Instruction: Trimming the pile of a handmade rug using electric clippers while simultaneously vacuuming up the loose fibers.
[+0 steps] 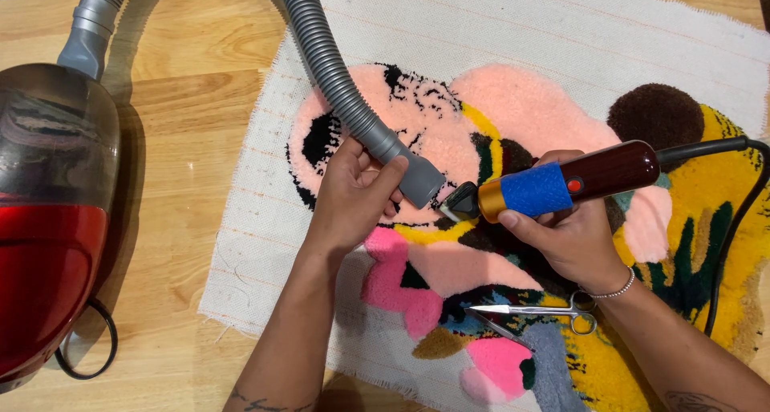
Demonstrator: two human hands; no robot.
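Here, the left hand (353, 191) grips a grey vacuum hose (345, 91) while the right hand (565, 231) holds an electric trimmer (553, 186) on a tufted rug (521, 243); judging by the uneven pile, trimming seems midway, scissors (537, 309) idle nearby.

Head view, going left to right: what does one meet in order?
Red vacuum cleaner → left hand holding the grey hose nozzle → electric trimmer in the right hand → black cord. The tufted rug and the scissors lie under this span.
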